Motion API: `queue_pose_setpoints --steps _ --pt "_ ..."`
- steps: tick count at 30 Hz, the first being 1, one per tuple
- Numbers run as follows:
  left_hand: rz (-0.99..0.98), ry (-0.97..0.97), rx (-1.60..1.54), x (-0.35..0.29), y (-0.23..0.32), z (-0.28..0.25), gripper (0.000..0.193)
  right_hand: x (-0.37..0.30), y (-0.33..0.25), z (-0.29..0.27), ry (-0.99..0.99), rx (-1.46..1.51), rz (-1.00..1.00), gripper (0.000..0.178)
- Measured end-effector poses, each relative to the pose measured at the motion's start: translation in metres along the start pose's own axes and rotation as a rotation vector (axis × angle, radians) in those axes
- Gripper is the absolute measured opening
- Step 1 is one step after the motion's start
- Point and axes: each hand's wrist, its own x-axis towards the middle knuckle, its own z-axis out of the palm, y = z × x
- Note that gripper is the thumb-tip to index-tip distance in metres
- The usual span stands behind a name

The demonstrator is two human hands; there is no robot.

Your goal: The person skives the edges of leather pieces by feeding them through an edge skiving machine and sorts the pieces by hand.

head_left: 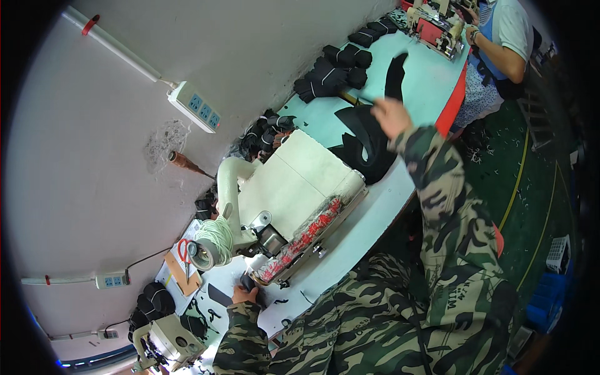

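My left hand (245, 294) is closed on a small black piece (249, 283), seemingly fabric, beside the working end of a cream sewing machine (294, 178). A cone of pale green thread (214, 240) stands by that end. Stretched out over the far part of the table, my right hand (392, 117) is blurred by motion. It is next to curved black fabric pieces (369, 144) lying in a loose pile. Whether its fingers hold anything cannot be made out.
Tied black bundles (328, 74) lie along the wall. Orange-handled scissors (184, 251) rest on cardboard near the thread. A screwdriver-like tool (187, 164) sticks up behind the machine. Another person (500, 50) works at a machine at far right. A second machine (169, 342) stands lower left.
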Motion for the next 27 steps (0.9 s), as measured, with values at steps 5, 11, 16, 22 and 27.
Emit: queue_pose_setpoints --steps 5,11,16,22,27 --pt "-0.072 0.091 -0.002 -0.006 -0.002 -0.002 0.054 -0.123 0.002 0.051 -0.331 -0.105 -0.117 0.029" --pt "-0.147 -0.012 -0.268 0.003 -0.008 0.011 0.049 -0.143 -0.011 0.030 -0.293 -0.093 -0.109 0.035" --pt "0.026 0.091 -0.126 -0.010 -0.022 -0.006 0.038 -0.151 -0.045 0.004 -0.123 0.220 -0.033 0.023" --pt "0.279 -0.365 -0.390 -0.009 0.006 -0.081 0.019 -0.176 -0.164 -0.016 -0.375 0.918 0.115 0.017" --pt "0.590 -0.947 -0.473 -0.027 0.122 -0.142 0.016 -0.191 -0.229 -0.012 -1.184 1.198 0.030 0.053"
